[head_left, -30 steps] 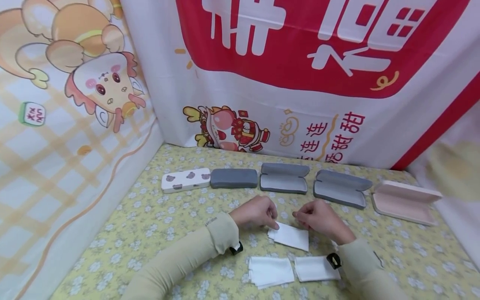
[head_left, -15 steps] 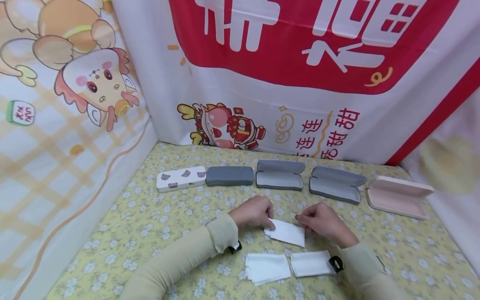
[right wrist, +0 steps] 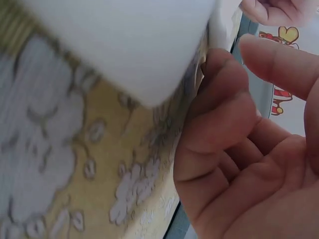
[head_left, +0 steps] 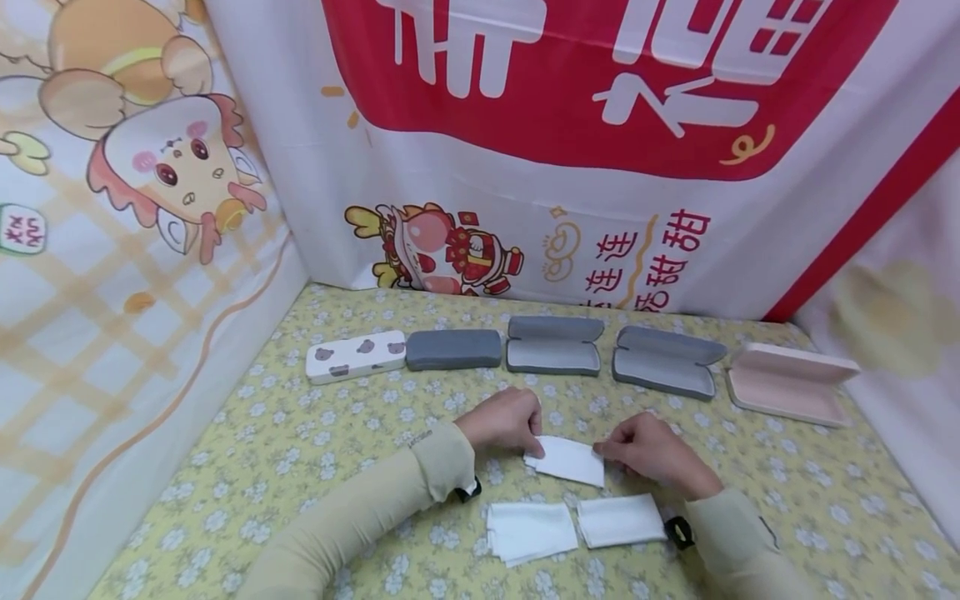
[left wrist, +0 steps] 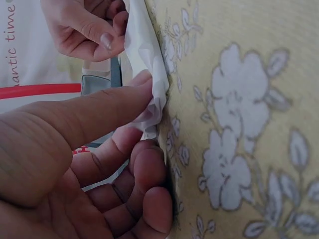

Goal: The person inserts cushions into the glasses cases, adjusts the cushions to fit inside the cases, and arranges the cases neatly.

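Fingers and thumb of the left hand [head_left: 512,419] pinch the left end of a folded white rectangular cloth [head_left: 570,460] over the yellow floral tablecloth [head_left: 300,467]; thumb and forefinger of the right hand [head_left: 651,447] stand slightly apart at the cloth's far right corner, contact unclear. Two folded white cloths [head_left: 532,531] [head_left: 621,521] lie nearer the person. Five oblong cases [head_left: 553,357], white, grey and pink, line up beyond.

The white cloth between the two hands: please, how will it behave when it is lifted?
The white cloth is probably floppy: the left wrist view shows soft creases where the left hand pinches it. It looks thin, so it should be light. Its layers may slip apart when lifted, since their edges do not line up at its left end.
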`<state>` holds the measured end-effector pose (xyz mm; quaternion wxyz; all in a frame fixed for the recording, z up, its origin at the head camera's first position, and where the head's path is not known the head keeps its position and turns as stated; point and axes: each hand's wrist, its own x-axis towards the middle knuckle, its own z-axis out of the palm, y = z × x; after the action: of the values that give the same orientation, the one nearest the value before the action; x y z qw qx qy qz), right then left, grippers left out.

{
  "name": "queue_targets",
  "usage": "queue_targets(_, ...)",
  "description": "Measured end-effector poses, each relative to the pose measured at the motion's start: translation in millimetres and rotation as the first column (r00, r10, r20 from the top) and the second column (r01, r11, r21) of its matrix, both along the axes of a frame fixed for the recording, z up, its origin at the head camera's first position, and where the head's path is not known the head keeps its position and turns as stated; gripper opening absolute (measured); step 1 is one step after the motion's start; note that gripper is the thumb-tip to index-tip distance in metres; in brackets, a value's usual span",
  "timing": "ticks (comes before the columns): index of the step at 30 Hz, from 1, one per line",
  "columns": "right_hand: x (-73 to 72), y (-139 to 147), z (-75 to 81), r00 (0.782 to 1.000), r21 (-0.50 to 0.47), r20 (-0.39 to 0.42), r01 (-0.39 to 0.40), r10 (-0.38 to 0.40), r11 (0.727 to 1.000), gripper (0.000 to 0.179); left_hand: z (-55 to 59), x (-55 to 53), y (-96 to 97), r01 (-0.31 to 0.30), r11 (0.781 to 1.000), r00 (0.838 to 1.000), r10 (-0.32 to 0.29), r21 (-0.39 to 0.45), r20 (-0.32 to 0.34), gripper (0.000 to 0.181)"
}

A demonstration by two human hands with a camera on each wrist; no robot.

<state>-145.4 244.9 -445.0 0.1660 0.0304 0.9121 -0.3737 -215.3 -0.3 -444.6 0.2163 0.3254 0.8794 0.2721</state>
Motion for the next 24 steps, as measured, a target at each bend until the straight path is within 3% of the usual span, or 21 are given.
queue_targets(6, 1.7, -3.4, 2.3, 0.999, -0.007, -0.019, -0.032, 0.032, 0.999, 0.016, -0.5, 0.7, 0.6, 0.005, 1.0, 1.0, -0.006, 0.029, 0.029, 0.024)
queue_targets(10, 2.7, -3.4, 5.9, 1.0, -0.042, -0.024, -0.021, 0.02, 0.999, 0.013, 2.0, 0.9, -0.3, -0.017, 0.995, 0.996, 0.008, 0.097, 0.093, 0.019)
queue_targets(14, 2.8, -3.1, 9.0, 1.0, -0.108, -0.025, -0.003, 0.0, 0.994, 0.013, 3.1, 0.1, -1.7, -0.064, 0.984, 0.981, 0.032, 0.168, 0.191, 0.016)
queue_targets(17, 2.8, -3.7, 8.7, 1.0, -0.16, -0.007, 0.016, -0.017, 0.987, 0.012, 2.6, -1.1, -1.7, -0.123, 0.975, 0.956, 0.066, 0.186, 0.286, 0.013)
queue_targets(22, 2.4, -4.0, 4.5, 0.998, -0.249, 0.023, 0.069, -0.065, 0.966, 0.01, 0.9, -3.2, -1.2, -0.218, 0.954, 0.889, 0.107, 0.207, 0.445, 0.03)
queue_targets(24, 2.2, -3.8, 2.0, 0.997, -0.272, 0.029, 0.073, -0.067, 0.96, 0.014, 0.9, -3.5, -1.5, -0.222, 0.952, 0.88, 0.102, 0.212, 0.464, 0.034)
